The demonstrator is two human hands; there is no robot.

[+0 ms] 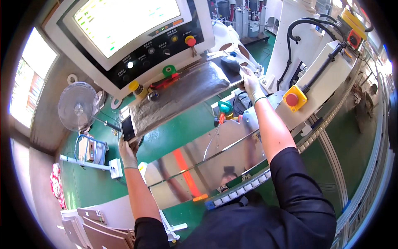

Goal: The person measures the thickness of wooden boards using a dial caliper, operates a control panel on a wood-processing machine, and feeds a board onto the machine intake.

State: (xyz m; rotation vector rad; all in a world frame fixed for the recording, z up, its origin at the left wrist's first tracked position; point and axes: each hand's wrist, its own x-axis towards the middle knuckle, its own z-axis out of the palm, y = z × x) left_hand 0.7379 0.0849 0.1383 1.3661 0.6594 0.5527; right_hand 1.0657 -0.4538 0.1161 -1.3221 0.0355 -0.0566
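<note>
Silvery grey across the shelf between left fingers and right fingers; black on the mouse near the latter; green on the tape roll between both.

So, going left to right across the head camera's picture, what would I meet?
Fan, left hand, green tape roll, dark rounded object, right hand, yellow box with a red button.

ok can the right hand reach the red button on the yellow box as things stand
Probably yes: nothing visible stands between the right hand and the red button, though the hand would need to leave the tray.
</note>
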